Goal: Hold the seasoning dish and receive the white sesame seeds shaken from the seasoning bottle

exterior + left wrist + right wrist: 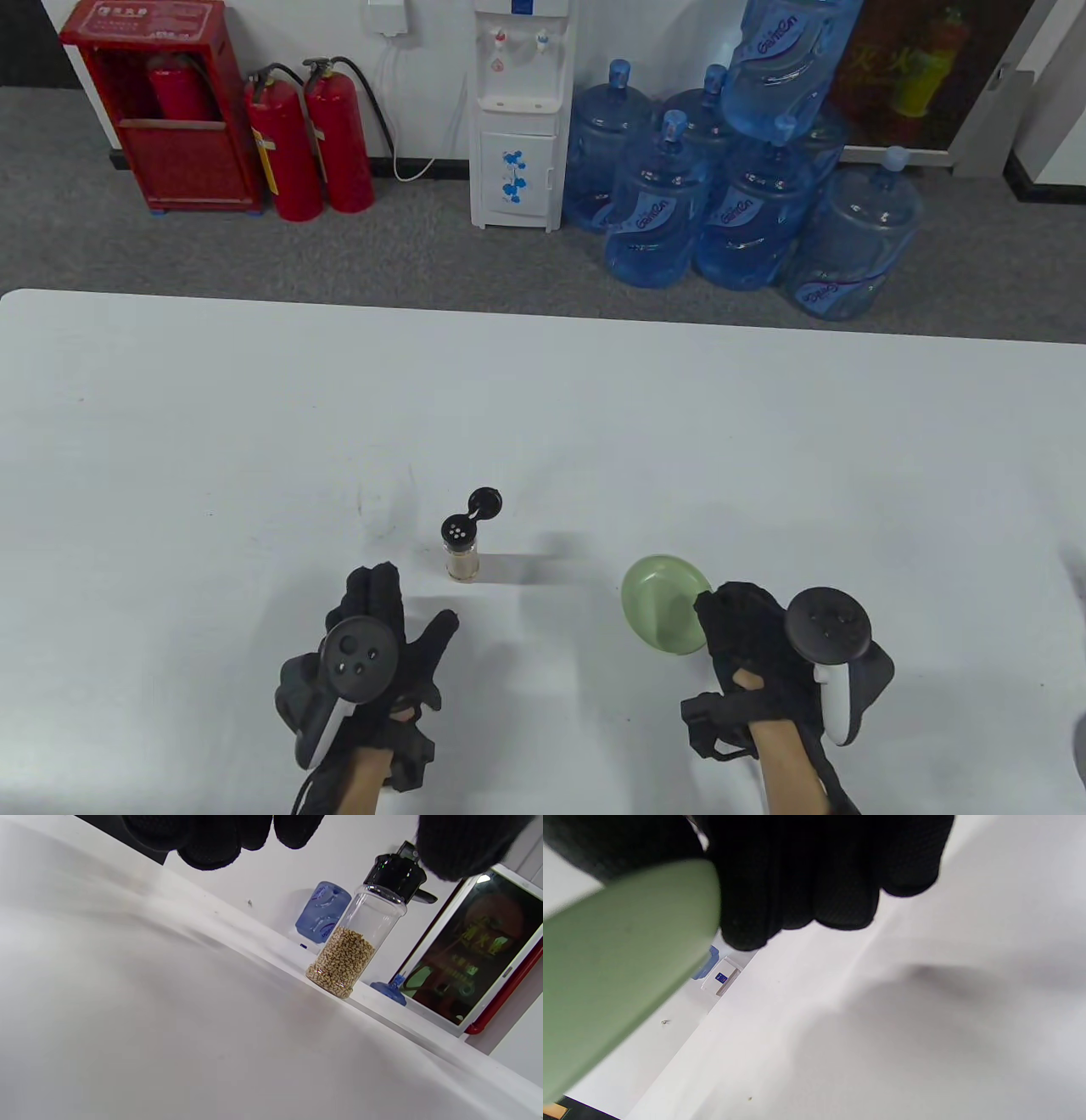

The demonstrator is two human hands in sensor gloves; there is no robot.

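While your right hand [768,645] grips the round pale green seasoning dish [662,613] by its rim, lifted off the white table [543,407] as only the right wrist view shows, your left hand [373,649] hovers empty, fingers spread, just before the clear sesame bottle [462,548] with its black flip cap open.

A pale green round seasoning dish [664,603] lay against black knitted gloves [747,632]. The clear plastic seasoning bottle [462,550] carried a black perforated cap [459,531] over tan sesame seeds [341,962]. The table [543,424] was plain white.
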